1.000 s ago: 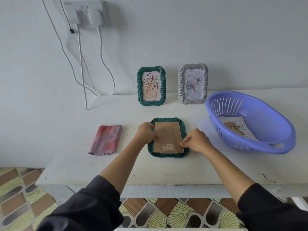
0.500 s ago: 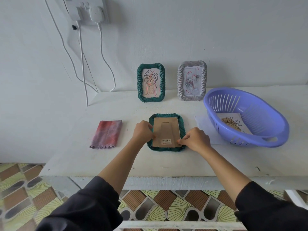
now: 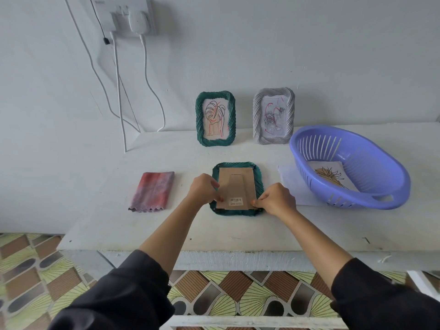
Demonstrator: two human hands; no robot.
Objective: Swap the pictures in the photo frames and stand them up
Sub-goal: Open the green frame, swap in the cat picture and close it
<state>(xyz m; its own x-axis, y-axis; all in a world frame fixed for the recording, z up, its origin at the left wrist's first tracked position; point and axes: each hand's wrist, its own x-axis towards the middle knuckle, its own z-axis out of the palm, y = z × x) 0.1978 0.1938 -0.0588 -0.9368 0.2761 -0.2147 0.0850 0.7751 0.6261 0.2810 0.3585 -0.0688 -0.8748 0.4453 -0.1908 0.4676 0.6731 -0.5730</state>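
A green photo frame lies face down in the middle of the white table. Its brown cardboard back panel, with a barcode sticker, faces up. My left hand pinches the panel's lower left edge. My right hand pinches its lower right corner. At the back, a second green frame with a leaf drawing and a grey frame with a scribbled drawing stand upright against the wall. A loose picture of a plant lies inside the purple basket.
A folded red and grey cloth lies left of the flat frame. A white sheet pokes out from under the basket. White cables hang from a wall socket down to the table's back left. The table's front edge is near my forearms.
Both hands have shifted slightly down the back panel toward its lower corners. The camera view has tilted a little; the frames and basket stay in place.
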